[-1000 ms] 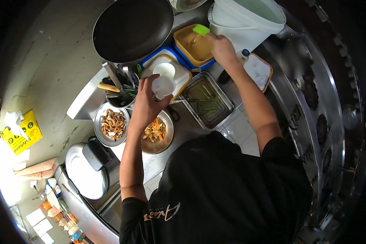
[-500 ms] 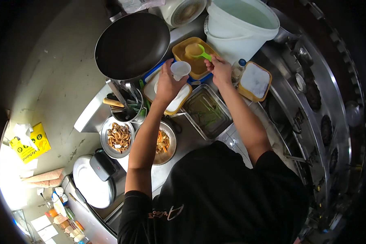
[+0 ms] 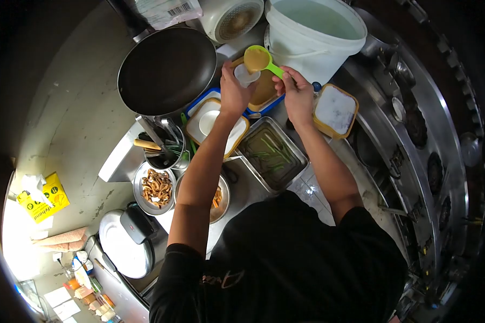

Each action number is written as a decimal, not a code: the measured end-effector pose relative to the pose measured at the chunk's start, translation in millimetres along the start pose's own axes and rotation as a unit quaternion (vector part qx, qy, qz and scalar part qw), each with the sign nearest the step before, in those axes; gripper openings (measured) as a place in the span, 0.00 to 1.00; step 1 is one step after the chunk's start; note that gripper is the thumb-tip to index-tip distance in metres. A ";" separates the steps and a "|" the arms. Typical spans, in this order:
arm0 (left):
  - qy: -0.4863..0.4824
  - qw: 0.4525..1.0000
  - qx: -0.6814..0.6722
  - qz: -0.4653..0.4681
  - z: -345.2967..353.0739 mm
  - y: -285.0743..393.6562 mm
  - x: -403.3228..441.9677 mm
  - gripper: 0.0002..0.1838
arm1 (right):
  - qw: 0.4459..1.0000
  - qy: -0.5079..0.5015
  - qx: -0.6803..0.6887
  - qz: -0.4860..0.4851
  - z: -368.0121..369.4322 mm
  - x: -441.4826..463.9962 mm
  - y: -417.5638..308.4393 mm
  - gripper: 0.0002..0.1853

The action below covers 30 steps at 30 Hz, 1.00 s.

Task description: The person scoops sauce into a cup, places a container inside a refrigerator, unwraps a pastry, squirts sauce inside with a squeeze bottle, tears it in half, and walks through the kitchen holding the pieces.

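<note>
My left hand [image 3: 236,94] is wrapped round a small clear plastic cup [image 3: 246,76]. Pinched in my right hand [image 3: 297,97] is the handle of a green scoop [image 3: 257,58], which is filled with a light brown substance and tilted over the cup's rim. Both are above a yellow tub [image 3: 266,95] of the same brown substance. Nearer to me, a second yellow tub [image 3: 230,139] holds white powder and a white round cup [image 3: 208,123]. A metal tray [image 3: 273,153] with green stalks in liquid lies below my right hand.
A black pan [image 3: 167,71] is at the upper left, a large white bucket [image 3: 313,37] at the top. Left of my left forearm are a utensil holder [image 3: 170,151] and a plate of mushrooms [image 3: 156,188]. A tub of white granules [image 3: 335,110] stands to the right.
The scoop has come up out of the brown substance, filled, and over the cup. My left hand has carried the cup up and right to meet it.
</note>
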<state>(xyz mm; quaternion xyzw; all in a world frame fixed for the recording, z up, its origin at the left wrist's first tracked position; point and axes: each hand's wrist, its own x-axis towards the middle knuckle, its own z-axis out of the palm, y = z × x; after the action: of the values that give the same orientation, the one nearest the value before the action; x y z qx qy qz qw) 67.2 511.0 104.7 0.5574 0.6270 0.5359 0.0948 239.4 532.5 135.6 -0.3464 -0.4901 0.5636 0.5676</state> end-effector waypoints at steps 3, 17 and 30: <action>0.002 1.000 0.007 0.017 5.2 -1.4 3.7 0.53 | 0.999 -0.010 -0.040 -0.032 -1.6 -1.0 -3.1 0.13; 0.031 0.999 0.015 0.012 1.1 20.5 5.4 0.54 | 0.947 -0.073 -0.223 -0.219 -8.0 3.7 -21.8 0.14; 0.064 0.998 0.001 -0.026 -26.1 38.3 -23.7 0.53 | 0.992 -0.073 -0.087 -0.047 -7.9 0.1 -28.0 0.14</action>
<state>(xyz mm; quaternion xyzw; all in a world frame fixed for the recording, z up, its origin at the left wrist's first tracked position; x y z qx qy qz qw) 79.9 469.7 133.8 0.5057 0.6466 0.5671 0.0674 255.3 530.3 159.9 -0.3288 -0.5932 0.5153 0.5239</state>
